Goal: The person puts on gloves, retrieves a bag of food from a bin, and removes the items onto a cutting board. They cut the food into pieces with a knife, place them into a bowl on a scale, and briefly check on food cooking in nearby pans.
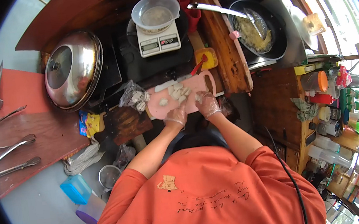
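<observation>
Both of my hands wear clear plastic gloves and work over a pink cutting board (pixel 158 110). My right hand (pixel 209 106) has its fingers closed around a small white piece of food (pixel 198 97), near the board's right end. Beside the white food pieces (pixel 178 90) in the middle is my left hand (pixel 176 116), at the front edge; its fingertips are too small to make out clearly. A single white lump (pixel 163 102) lies apart on the left. Along the far edge rests a knife (pixel 164 85) with a red handle. A clear plastic bag (pixel 133 96) with whitish pieces touches the board's left side.
Behind the board, a kitchen scale (pixel 159 40) carries a clear plastic bowl (pixel 155 13). A yellow tub (pixel 207 58) stands at the right. Beyond a wooden partition (pixel 227 41) is a wok (pixel 280 36) with frying food and a ladle. A large lidded pan (pixel 89 69) sits left.
</observation>
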Available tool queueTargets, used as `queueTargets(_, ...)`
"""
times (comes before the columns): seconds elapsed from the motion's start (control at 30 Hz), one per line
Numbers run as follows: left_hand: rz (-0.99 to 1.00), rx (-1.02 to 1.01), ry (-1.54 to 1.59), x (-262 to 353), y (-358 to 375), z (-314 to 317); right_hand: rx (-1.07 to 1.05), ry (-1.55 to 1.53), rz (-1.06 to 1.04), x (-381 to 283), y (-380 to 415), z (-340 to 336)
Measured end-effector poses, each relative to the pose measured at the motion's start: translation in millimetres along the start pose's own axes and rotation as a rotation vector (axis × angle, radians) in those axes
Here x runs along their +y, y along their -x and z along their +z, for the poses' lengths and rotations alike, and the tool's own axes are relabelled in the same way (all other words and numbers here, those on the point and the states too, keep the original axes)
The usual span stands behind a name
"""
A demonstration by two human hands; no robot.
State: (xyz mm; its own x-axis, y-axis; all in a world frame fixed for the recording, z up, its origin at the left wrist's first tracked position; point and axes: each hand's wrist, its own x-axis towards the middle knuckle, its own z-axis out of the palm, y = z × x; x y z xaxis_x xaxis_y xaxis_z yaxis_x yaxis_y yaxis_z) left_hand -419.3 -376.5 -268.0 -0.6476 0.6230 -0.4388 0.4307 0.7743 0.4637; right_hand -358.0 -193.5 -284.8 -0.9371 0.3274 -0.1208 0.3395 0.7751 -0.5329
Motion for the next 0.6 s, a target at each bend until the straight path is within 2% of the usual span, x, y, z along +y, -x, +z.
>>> queueTargets(0.03,0.014,0.012,0.011,1,1,2,-0.016,-0.015,0.005,2,7,5)
queueTargets(0.1,0.016,0.017,0.016,7,7,-2,0.074,-0.133,-0.171,8,15,16)
queueTargets(0.17,0.016,-0.018,0.059,19,14,-17,0.073,-0.16,-0.146,2,20,11)
queueTargets(0.27,0.026,0.03,0.06,13,12,2,0.131,-0.34,0.16,-7,23,-5)
queueTargets(0.3,0.057,0.075,0.061,12,12,8,0.127,-0.339,0.159,-3,22,-3)
queueTargets(0.37,0.087,0.088,0.047,14,12,11,0.054,-0.44,0.38,8,17,5)
queueTargets(0.43,0.114,0.102,0.032,17,13,11,0.094,-0.461,0.375,14,16,15)
queueTargets(0.5,0.102,0.053,0.023,19,12,10,0.054,-0.846,0.595,16,14,22)
queueTargets(0.6,0.073,0.037,0.032,20,8,20,0.027,-0.91,0.572,19,12,24)
